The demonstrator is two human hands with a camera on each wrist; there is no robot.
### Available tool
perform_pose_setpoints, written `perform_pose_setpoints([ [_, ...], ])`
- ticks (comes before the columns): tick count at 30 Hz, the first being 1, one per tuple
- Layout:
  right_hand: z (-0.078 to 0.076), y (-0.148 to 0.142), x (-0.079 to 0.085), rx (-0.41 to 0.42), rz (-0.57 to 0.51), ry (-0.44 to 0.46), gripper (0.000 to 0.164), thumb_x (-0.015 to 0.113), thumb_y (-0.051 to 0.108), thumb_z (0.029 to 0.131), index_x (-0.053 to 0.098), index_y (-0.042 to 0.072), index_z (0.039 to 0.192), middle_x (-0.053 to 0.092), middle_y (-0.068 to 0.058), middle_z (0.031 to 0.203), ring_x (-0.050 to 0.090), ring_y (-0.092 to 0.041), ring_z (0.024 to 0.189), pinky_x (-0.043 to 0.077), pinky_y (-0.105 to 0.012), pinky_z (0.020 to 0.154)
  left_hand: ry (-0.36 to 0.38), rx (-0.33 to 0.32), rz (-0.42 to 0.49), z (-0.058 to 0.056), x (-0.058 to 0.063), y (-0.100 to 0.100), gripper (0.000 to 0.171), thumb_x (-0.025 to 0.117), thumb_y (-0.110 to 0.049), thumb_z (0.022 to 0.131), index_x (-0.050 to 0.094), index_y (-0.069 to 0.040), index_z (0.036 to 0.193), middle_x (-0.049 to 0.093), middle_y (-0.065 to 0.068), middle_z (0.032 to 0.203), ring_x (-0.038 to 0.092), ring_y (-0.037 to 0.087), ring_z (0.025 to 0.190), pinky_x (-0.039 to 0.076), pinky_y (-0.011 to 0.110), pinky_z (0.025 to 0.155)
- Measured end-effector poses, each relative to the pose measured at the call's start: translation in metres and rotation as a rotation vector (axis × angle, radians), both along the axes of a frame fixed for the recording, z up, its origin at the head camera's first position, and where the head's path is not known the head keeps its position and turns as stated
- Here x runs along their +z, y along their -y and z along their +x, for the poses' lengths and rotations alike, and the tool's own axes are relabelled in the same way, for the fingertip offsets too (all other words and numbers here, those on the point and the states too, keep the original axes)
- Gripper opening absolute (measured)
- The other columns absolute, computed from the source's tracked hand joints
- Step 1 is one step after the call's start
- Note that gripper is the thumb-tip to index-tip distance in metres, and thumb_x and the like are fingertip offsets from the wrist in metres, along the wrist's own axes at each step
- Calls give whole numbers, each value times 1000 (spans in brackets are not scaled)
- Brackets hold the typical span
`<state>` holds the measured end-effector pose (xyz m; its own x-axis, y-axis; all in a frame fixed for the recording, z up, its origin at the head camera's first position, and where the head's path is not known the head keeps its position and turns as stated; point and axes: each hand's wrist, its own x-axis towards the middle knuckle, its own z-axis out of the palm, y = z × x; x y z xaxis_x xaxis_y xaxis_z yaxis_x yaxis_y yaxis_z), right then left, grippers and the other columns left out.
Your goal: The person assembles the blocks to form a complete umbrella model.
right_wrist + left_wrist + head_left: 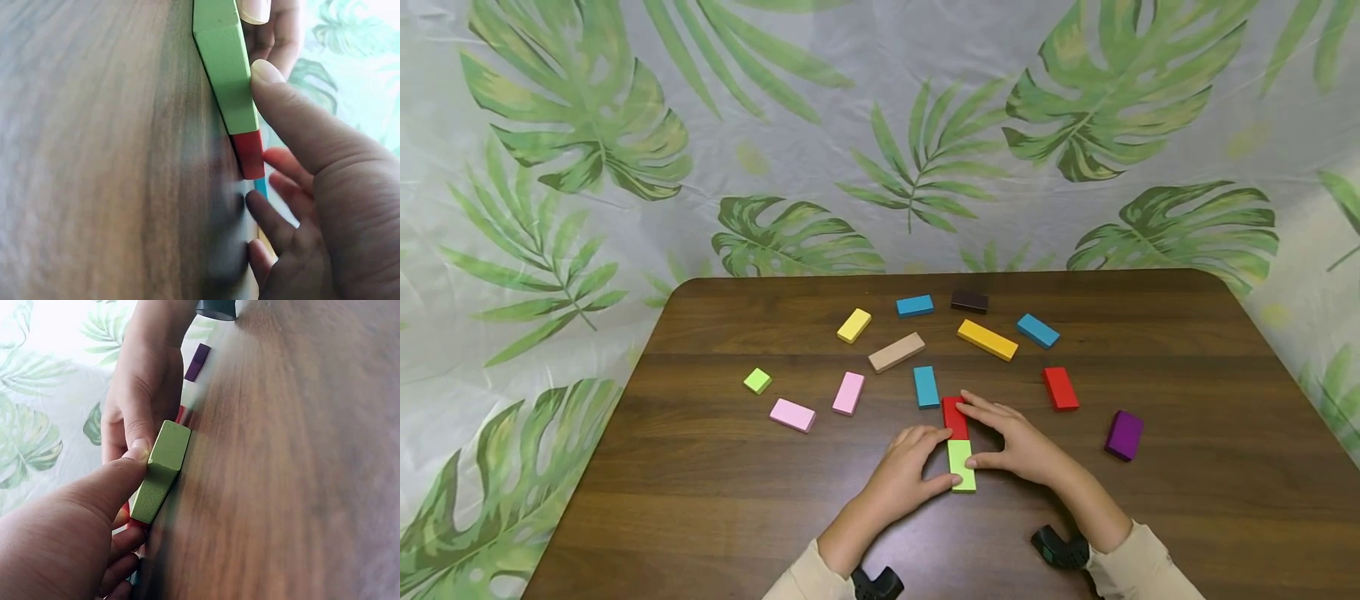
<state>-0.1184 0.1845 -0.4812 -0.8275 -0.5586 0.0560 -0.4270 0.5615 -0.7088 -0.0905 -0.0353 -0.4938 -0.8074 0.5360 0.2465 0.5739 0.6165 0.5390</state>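
A lime-green block [962, 478] and a red block [953, 417] lie end to end on the table, the green one nearer me. My left hand [904, 472] is at their left side, thumb on the green block and index fingertip by the seam with the red. On the opposite side, my right hand [1022, 442] rests its thumb against the green block's edge, with its index finger reaching over the red block's far corner. In the right wrist view, the right fingers [272, 215] are spread beside the red block. The left wrist view shows the left thumb [119, 478] along the green block.
A blue block [927, 387] lies just beyond the red one. Pink blocks [848, 393] and a small green block [757, 381] are to the left. Another red block [1061, 389] and a purple block [1124, 435] sit to the right. Several more lie toward the back table edge.
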Motion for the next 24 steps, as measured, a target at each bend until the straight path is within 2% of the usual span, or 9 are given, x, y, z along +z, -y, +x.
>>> perform_pose_setpoints([
  [8,2,2,1,29,-20,-15,74,70,45,72,46,11,133,34,-2,141,33,-27,126,15,-53,101,-2,3,3,-1,-2,0,56,64,-43,80,51,-11,124,53,-1,116,45,17,111,34,36,95],
  [15,5,1,0,4,-48,14,70,69,44,73,47,13,132,36,-2,140,34,-27,125,32,-50,95,1,8,-4,-1,-2,0,56,64,-44,80,51,-12,124,53,-1,116,44,17,111,34,36,94],
  [20,5,1,0,-4,-49,-2,69,69,44,73,48,12,131,37,-2,139,37,-25,123,35,-48,93,-3,6,1,-1,-2,0,56,64,-44,80,51,-12,124,53,-1,116,45,17,110,35,36,94],
  [24,6,2,-1,-3,-49,-8,69,68,44,73,49,12,131,38,-1,138,37,-25,123,35,-47,93,22,3,47,-3,-1,2,54,63,-43,81,51,-11,123,53,-1,116,45,17,111,35,37,93],
])
